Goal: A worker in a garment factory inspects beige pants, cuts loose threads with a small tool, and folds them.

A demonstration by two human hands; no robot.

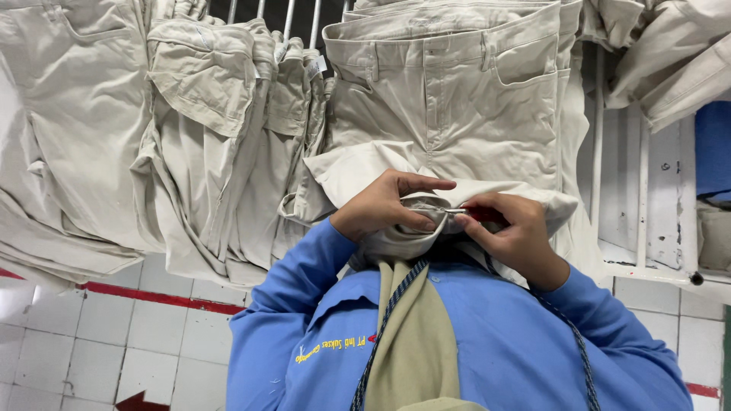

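The left hand (381, 207) pinched a bunched fold of beige trousers (449, 114) held up against the blue shirt (487, 335), thumb and fingers closed on the cloth. The right hand (512, 232) gripped a small red-handled tool (474, 214), its thin metal tip pressed into the fold right beside the left thumb. That looked like the risk: a slip of the tip could have nicked the fabric or the thumb, since the two nearly touched. Count: two hands, one tool, one pair being worked. More pairs (205, 129) hung over the white rail (643, 190), at least three more, though their overlapping folds hid the exact number.
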